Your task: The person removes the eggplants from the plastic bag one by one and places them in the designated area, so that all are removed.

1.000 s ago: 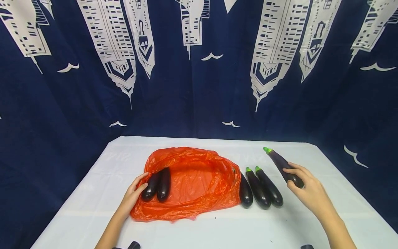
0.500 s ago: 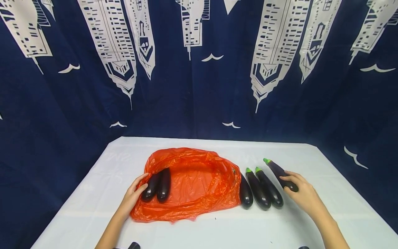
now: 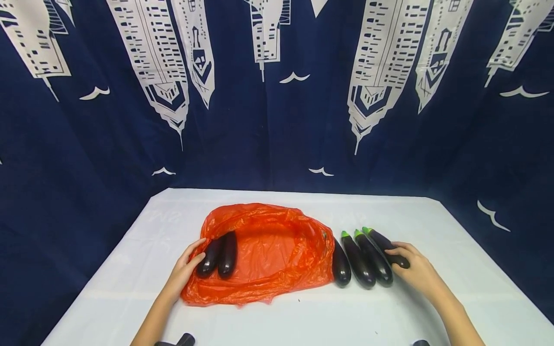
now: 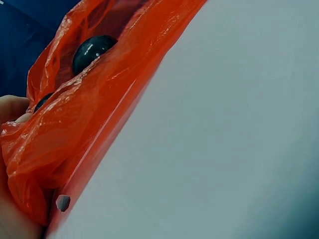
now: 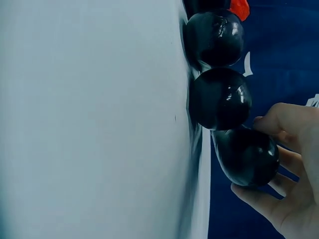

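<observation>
Eggplant (image 3: 380, 240) sits in the right hand (image 3: 415, 270), pinched near its rounded end; the left hand (image 3: 182, 274) grips the red plastic bag (image 3: 264, 288) by its side.

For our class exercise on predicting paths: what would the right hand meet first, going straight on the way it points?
Past the held eggplant, the right hand would probably first meet the neighbouring eggplant on its left; whether the two eggplants touch is unclear.
</observation>
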{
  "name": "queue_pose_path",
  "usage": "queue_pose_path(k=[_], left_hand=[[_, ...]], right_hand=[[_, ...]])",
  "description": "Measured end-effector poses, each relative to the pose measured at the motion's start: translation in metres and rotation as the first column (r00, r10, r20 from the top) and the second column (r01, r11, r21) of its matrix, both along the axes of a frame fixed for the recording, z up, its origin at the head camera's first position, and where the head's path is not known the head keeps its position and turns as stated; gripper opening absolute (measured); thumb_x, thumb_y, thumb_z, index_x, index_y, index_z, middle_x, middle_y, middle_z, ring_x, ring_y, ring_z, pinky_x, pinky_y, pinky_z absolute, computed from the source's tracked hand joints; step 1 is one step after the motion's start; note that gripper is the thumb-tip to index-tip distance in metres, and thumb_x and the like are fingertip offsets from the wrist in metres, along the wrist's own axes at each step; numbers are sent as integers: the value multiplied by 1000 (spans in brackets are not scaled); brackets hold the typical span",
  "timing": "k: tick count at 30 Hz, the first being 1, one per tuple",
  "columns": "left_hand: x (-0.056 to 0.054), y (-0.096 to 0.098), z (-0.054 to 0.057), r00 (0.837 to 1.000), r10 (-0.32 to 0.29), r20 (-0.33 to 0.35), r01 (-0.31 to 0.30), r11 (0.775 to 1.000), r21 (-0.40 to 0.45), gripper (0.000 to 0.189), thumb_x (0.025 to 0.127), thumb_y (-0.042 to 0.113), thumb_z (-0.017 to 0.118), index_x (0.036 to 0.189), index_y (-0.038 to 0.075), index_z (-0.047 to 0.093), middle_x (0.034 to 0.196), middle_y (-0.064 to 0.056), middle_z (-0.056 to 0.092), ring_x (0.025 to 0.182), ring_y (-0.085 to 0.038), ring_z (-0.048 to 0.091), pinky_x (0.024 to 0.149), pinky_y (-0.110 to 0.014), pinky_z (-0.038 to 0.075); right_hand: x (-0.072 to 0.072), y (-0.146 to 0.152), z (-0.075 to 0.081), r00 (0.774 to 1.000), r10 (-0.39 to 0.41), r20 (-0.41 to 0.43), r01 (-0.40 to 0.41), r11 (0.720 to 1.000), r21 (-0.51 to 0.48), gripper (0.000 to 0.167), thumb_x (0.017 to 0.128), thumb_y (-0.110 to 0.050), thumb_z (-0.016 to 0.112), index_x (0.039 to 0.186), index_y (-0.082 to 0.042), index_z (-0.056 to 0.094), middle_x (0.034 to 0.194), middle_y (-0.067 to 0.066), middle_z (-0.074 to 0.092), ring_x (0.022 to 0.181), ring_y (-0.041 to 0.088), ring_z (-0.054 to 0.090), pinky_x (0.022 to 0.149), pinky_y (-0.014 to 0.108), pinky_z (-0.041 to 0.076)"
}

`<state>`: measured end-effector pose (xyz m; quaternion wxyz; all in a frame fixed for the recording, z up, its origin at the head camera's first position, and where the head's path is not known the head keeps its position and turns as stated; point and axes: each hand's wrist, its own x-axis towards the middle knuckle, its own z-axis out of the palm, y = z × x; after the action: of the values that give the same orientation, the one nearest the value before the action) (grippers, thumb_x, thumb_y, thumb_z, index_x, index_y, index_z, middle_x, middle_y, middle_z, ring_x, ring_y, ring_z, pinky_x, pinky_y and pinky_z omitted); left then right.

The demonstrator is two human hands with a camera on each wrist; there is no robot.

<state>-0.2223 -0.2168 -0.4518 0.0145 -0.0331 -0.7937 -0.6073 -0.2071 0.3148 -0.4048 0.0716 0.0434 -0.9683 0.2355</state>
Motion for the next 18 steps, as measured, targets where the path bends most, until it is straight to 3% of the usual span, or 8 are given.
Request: queue_pose_path(k=[13, 18], left_hand=[[0, -1, -2, 1000, 17, -23, -17, 1000, 0, 47, 92, 27, 49, 136, 15, 37, 145, -12, 32, 133, -27, 25, 109, -56, 16], [0, 0, -1, 1000, 12, -10, -12, 1000, 0, 47, 93, 27, 48, 137, 15, 37, 145, -12, 31, 133, -28, 26, 109, -58, 17]], right_hand=[[-2, -2, -10, 1000, 22, 3, -22, 999, -33, 36, 79, -11, 58, 114, -3, 60, 132, 19, 42, 120, 52, 34, 91, 68, 29], [-2, 0, -8, 998, 32, 46, -33, 999, 29, 30, 84, -16, 54, 111, -6, 61, 133, 21, 41, 118, 54, 35, 82, 74, 30]])
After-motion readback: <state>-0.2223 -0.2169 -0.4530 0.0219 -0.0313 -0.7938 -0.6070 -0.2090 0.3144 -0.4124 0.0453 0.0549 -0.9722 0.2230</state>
